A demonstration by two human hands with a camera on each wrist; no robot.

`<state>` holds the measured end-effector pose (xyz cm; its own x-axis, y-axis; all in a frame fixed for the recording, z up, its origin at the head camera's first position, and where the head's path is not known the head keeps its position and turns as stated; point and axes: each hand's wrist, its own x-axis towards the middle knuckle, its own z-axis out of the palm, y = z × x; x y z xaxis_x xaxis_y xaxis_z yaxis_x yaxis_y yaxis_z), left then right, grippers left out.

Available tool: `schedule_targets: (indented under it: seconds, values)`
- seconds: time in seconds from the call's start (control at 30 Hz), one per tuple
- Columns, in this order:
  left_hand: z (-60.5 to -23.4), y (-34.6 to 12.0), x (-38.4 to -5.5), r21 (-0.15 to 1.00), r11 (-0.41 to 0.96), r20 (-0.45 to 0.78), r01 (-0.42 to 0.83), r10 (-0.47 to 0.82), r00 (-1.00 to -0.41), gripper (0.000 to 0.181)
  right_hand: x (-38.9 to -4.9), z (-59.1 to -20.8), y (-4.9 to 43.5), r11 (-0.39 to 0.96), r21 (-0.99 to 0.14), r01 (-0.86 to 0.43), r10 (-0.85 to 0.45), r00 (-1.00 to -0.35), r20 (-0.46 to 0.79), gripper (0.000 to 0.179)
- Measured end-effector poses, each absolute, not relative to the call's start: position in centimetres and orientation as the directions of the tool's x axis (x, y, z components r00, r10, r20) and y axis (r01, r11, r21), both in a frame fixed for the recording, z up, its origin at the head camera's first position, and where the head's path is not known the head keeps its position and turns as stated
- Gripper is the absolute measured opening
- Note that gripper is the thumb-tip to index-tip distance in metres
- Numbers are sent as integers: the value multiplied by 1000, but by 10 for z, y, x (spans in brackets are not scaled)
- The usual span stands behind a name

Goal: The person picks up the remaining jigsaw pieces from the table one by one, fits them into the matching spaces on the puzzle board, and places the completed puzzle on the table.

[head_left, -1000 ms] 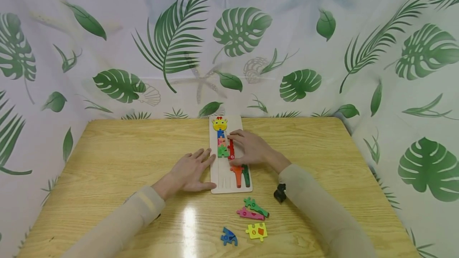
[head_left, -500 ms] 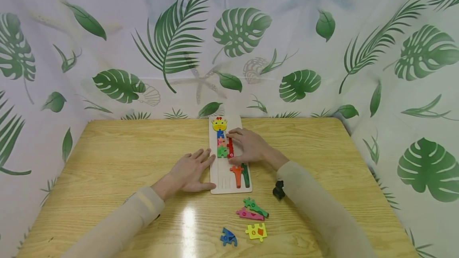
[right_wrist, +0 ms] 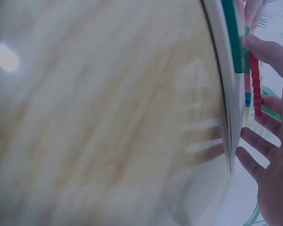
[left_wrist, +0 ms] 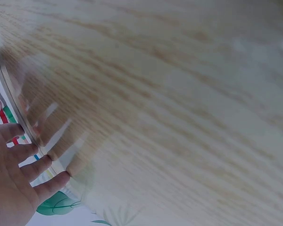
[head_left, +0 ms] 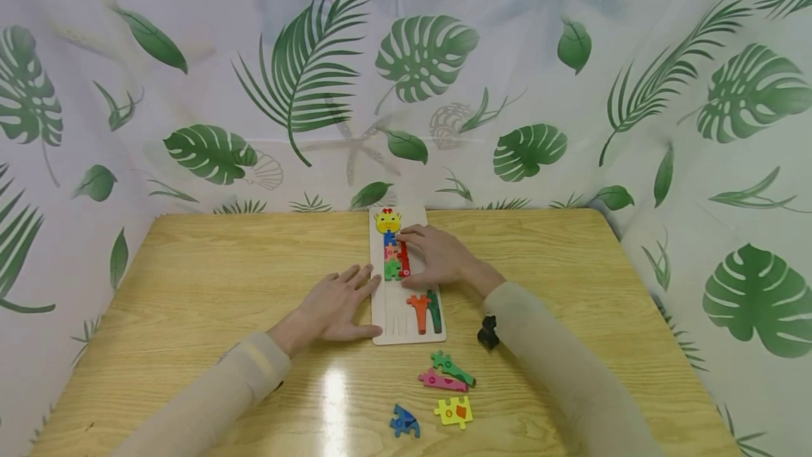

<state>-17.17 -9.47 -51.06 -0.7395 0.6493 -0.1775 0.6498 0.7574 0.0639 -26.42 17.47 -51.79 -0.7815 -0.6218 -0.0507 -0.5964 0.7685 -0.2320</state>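
My right hand [head_left: 439, 257] pinches a long red puzzle piece [right_wrist: 256, 89] between thumb and fingers, over the pale wooden puzzle board [head_left: 391, 304]. The red piece lies along the right side of a column of fitted pieces: a yellow giraffe head [head_left: 388, 221], a blue piece [head_left: 390, 238], a pink piece [head_left: 390, 253] and a green piece [head_left: 390, 271]. Whether it touches them I cannot tell. Fingers spread, my left hand [head_left: 333, 307] rests at the board's left edge. Lower on the board lie an orange leg piece [head_left: 419, 312] and a dark green piece [head_left: 434, 314].
In front of the board, on the wooden table [head_left: 241, 252], lie a green leg piece [head_left: 453, 368], a pink leg piece [head_left: 443, 379], a yellow piece [head_left: 455, 412] and a blue piece [head_left: 404, 422]. A leaf-print cloth [head_left: 425, 55] hangs behind the table.
The right hand has moved slightly left, bringing the red piece up beside the column of fitted pieces. My left hand has stayed in place.
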Motion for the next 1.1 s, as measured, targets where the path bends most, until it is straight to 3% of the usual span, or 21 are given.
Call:
schedule_targets:
  seconds: [1.1]
  values:
    - [-508,-94,-173,61,758,-198,650,647,-736,100,-281,-509,164,778,-180,-601,-627,-760,-171,98]
